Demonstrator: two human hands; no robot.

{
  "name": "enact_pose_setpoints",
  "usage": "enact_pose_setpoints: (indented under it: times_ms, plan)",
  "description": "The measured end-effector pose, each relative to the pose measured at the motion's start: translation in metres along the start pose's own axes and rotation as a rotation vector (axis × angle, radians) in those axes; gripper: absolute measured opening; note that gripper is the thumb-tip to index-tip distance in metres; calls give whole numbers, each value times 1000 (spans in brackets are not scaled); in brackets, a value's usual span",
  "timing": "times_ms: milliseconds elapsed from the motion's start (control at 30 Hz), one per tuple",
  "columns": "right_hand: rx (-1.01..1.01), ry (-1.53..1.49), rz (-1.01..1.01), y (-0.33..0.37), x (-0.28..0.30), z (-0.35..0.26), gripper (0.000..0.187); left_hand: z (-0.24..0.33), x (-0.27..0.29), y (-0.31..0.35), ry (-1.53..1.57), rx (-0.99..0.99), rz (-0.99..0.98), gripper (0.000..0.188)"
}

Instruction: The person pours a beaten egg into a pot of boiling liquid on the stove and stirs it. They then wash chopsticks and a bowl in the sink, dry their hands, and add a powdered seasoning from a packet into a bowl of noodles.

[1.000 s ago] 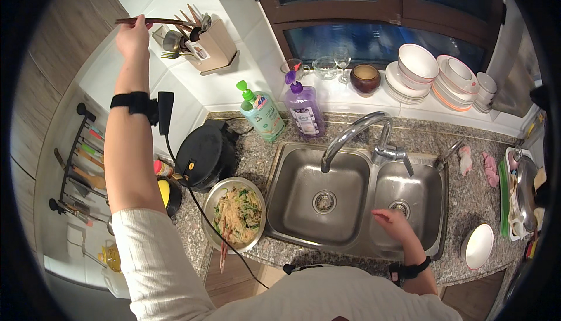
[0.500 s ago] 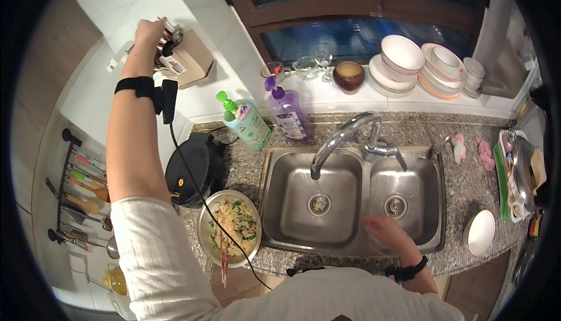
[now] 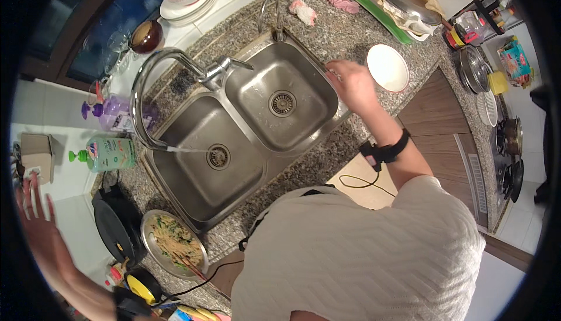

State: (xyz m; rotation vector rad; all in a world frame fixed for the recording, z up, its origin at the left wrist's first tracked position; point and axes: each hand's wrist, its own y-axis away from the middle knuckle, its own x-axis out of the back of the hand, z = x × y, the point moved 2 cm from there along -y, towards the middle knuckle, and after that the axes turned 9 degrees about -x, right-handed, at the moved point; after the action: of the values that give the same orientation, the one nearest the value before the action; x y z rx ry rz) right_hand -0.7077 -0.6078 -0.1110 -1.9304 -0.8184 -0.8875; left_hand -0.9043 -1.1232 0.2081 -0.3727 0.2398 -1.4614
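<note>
White bowl [image 3: 388, 68] set beside sink [image 3: 246, 125], presumably for reach; right hand [image 3: 353, 87] nearby, grip can't be told. Left hand [image 3: 42, 230] held fingers-apart near utensil holder [image 3: 40, 148].

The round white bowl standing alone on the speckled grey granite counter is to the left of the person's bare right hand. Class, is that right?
Not quite: the head view shows the round white bowl to the right of the person's bare right hand. It does stand alone on the speckled grey granite counter.
</note>
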Motion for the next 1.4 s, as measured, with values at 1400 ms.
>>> enact_pose_setpoints:
  times_ms: [1400]
  plan:
    - [1091, -369, -524, 30, -210, -294, 32, -331, -55, 178, 263, 663, 66, 61]
